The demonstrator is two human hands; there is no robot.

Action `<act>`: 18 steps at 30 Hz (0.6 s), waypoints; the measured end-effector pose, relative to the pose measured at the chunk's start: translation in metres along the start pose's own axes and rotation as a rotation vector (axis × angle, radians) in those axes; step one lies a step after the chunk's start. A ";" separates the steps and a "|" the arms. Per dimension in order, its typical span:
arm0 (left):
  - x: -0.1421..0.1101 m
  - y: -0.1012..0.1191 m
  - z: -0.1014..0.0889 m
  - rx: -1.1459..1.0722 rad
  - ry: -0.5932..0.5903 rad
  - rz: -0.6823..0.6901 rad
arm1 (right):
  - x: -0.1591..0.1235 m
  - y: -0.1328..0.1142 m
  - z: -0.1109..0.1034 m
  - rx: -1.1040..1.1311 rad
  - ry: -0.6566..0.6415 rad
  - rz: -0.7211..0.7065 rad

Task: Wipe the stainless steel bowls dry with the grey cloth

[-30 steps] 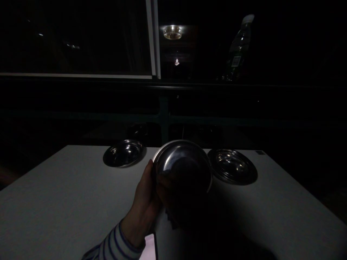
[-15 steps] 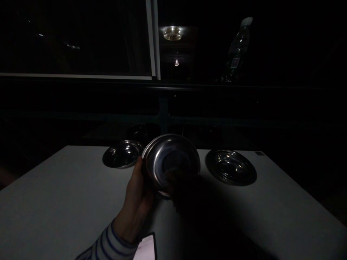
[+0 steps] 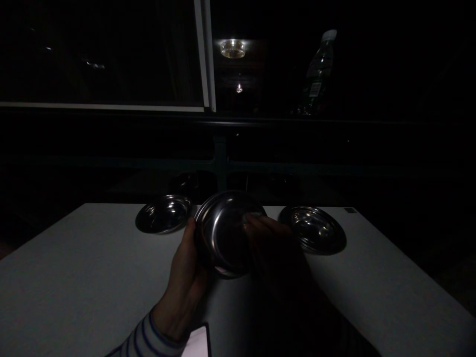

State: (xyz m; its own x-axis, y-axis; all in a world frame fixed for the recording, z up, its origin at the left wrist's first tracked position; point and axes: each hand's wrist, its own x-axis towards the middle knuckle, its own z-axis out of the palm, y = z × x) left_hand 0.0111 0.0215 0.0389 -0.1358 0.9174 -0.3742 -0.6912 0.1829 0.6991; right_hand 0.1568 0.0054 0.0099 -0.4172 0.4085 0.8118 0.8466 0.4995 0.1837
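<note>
My left hand (image 3: 186, 267) grips the left rim of a shiny steel bowl (image 3: 219, 225), thumb at the edge and fingers behind it. The bowl is held up over the table, its hollow tilted towards me. My right hand (image 3: 275, 248), deep in shadow, reaches over the bowl's right side. Its fingers are pressed together near the inner wall, with a small pale patch at their tips too dark to name. A second steel bowl (image 3: 163, 215) rests on the table to the left. To the right lies a stack of steel bowls (image 3: 314, 230).
A white table (image 3: 100, 277) lies under my hands. At its near side a phone-like thing with a lit pale screen (image 3: 198, 343) is partly cut off. Behind are a dark window with a pale frame (image 3: 205, 54) and a clear plastic bottle (image 3: 320, 72) with a white cap.
My right hand has moved up and to the right, from the lower middle of the bowl to its right side. My left hand keeps its hold. The view has shifted slightly.
</note>
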 end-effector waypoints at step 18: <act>0.005 0.004 -0.002 -0.021 -0.023 -0.042 | 0.004 0.008 -0.010 0.028 -0.019 -0.035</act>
State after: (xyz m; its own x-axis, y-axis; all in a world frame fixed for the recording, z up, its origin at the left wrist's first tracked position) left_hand 0.0063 0.0263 0.0380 -0.0907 0.9169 -0.3886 -0.7110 0.2136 0.6700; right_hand 0.1650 0.0033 0.0198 -0.4527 0.4043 0.7947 0.8219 0.5348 0.1961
